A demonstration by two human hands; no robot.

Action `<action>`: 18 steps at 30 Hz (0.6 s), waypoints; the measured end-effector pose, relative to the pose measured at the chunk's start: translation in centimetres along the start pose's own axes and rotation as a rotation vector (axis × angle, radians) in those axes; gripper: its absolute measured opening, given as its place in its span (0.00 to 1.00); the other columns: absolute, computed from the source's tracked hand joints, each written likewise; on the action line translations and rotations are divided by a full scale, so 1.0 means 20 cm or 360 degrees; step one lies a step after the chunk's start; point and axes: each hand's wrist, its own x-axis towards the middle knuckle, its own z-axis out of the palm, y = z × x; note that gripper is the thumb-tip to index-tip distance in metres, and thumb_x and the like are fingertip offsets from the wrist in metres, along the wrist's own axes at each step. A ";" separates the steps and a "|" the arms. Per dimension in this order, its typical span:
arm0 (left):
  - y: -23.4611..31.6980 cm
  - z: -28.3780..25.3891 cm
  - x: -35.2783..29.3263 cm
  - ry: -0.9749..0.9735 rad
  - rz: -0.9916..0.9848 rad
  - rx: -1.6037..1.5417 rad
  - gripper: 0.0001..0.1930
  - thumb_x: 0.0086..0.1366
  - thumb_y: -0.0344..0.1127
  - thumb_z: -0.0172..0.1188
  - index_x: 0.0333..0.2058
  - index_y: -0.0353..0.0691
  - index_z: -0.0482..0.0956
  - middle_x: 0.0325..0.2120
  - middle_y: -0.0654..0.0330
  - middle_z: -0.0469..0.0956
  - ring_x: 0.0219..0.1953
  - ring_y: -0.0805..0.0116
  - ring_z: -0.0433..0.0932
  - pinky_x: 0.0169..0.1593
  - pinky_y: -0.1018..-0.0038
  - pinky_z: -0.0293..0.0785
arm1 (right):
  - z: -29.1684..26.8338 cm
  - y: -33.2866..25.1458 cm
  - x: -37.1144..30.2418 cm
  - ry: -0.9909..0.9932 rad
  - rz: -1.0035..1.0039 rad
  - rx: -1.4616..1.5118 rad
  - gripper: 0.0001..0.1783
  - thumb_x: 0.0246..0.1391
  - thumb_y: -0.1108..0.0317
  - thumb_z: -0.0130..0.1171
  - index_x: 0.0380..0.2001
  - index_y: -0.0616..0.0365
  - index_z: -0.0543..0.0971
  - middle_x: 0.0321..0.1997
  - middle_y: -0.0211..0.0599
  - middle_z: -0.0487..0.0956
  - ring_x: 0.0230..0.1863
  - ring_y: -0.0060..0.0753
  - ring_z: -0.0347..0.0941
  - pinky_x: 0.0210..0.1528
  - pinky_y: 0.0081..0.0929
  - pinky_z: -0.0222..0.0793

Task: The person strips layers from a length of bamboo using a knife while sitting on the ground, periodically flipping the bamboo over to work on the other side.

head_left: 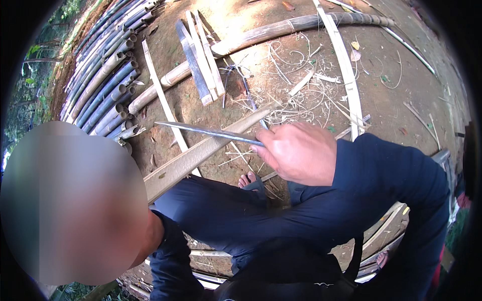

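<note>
My right hand (298, 153) is shut on the handle end of a long narrow metal blade (211, 132) that points left, roughly level. Just under the blade lies a long split bamboo piece (201, 155), running from the lower left up toward the hand; I cannot tell whether the blade touches it. A dark blue sleeve (391, 170) leads to the hand from the right. Below the hand are dark blue trouser legs (211, 210) and a sandalled foot (249, 179) on the earth. My left hand is not in view.
A blurred head of a person (70, 200) fills the lower left. Several round bamboo poles (103, 75) are stacked at the upper left. A long bamboo pole (261, 32), flat slats (201, 55), a pale strip (346, 75) and curled shavings (296, 95) lie on the bare ground.
</note>
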 end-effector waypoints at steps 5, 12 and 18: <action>0.02 0.02 -0.01 -0.0066 0.0137 -0.0224 0.22 0.72 0.56 0.44 0.24 0.49 0.60 0.12 0.69 0.56 0.13 0.78 0.52 0.17 0.78 0.46 | 0.21 -0.05 -0.08 0.0781 0.0029 0.0190 0.15 0.62 0.60 0.56 0.37 0.65 0.76 0.22 0.47 0.77 0.20 0.50 0.76 0.22 0.43 0.71; -0.23 -0.03 -0.20 -0.0127 0.0239 -0.0236 0.25 0.68 0.61 0.47 0.22 0.49 0.56 0.11 0.68 0.51 0.12 0.76 0.49 0.17 0.74 0.41 | 0.40 -0.06 0.02 0.0925 -0.0104 0.0237 0.16 0.58 0.63 0.61 0.43 0.64 0.75 0.25 0.44 0.76 0.22 0.47 0.76 0.24 0.39 0.72; -0.16 -0.02 -0.15 -0.0250 0.0450 -0.0179 0.29 0.67 0.66 0.43 0.20 0.49 0.54 0.11 0.69 0.49 0.12 0.77 0.47 0.17 0.75 0.40 | 0.31 -0.22 0.05 0.0939 -0.0464 0.0479 0.19 0.51 0.66 0.67 0.43 0.64 0.76 0.27 0.42 0.78 0.24 0.44 0.78 0.24 0.37 0.73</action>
